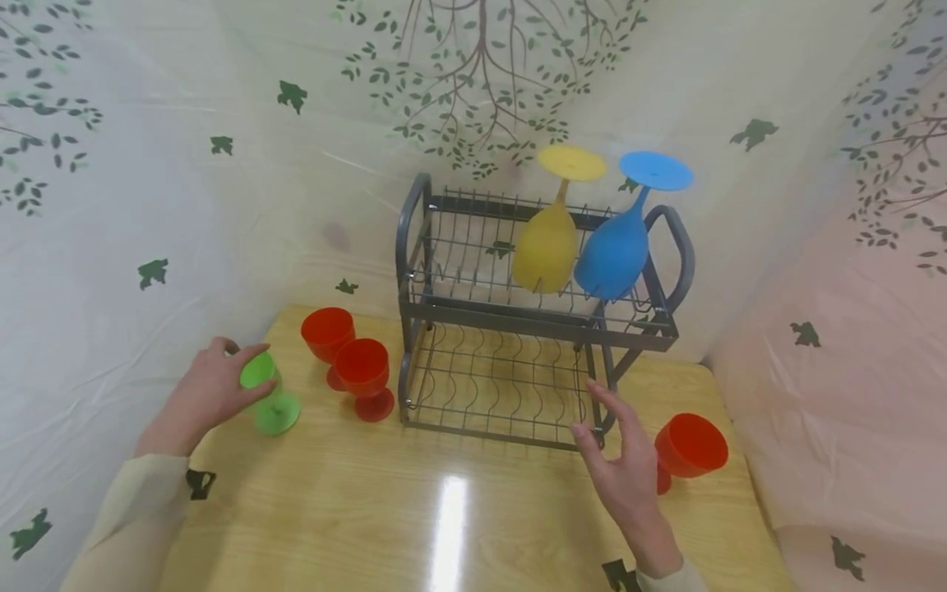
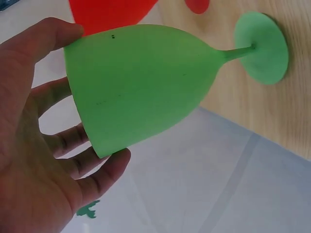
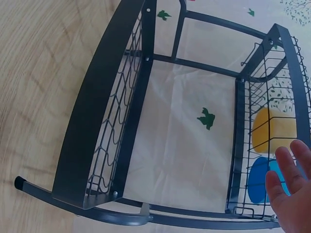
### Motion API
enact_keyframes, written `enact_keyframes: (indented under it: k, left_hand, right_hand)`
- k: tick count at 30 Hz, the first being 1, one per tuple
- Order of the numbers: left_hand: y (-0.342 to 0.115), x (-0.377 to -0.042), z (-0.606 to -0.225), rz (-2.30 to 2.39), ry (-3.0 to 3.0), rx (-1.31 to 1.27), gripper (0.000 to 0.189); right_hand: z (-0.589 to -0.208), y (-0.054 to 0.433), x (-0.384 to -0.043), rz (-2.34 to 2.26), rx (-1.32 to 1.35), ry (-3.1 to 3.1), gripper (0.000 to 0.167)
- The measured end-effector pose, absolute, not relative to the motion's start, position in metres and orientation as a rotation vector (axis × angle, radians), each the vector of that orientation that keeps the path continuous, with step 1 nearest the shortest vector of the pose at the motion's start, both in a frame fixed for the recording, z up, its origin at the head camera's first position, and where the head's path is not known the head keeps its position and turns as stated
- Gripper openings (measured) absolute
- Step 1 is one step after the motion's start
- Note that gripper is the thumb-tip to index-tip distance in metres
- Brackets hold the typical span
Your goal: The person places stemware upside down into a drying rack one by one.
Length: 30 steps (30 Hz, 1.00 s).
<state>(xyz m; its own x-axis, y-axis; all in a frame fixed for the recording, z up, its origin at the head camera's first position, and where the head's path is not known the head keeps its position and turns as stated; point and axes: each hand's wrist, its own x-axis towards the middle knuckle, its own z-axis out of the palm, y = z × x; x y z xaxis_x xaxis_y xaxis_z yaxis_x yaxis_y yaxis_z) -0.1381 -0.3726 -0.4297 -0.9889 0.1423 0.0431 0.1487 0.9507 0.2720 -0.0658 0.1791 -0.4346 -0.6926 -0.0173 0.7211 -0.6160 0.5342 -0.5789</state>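
Note:
A green wine glass (image 1: 277, 409) is at the left of the table, foot down. My left hand (image 1: 214, 386) grips it by the rim; the left wrist view has the thumb on one side of the bowl (image 2: 141, 87) and the fingers on the other. Whether the foot touches the wood I cannot tell. My right hand (image 1: 625, 473) hovers in front of the dark dish rack's (image 1: 540, 325) lower right corner, fingers spread, holding nothing. Upside down on the rack's upper tier are a yellow wine glass (image 1: 547, 247) and a blue wine glass (image 1: 616, 251).
Two red goblets (image 1: 362, 367) stand upright between the green glass and the rack. Another red goblet (image 1: 691, 446) is at the right, beside my right hand. Leaf-printed cloth (image 1: 222, 205) hangs behind and at both sides of the wooden table (image 1: 355, 510).

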Motion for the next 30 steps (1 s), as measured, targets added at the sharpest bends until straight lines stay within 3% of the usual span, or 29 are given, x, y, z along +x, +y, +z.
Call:
enact_keyframes:
  k: [15,30]
  left_hand:
    - [-0.37,-0.1,-0.399,-0.617,-3.103,-0.108,0.076]
    - [-0.345,-0.079,-0.398,-1.021,-2.93,-0.231,0.053]
  right_hand:
    - [-0.438,0.176,-0.061,1.181,0.474,-2.159,0.065]
    - [-0.439,0.173,-0.062,1.207,0.523,-2.127,0.061]
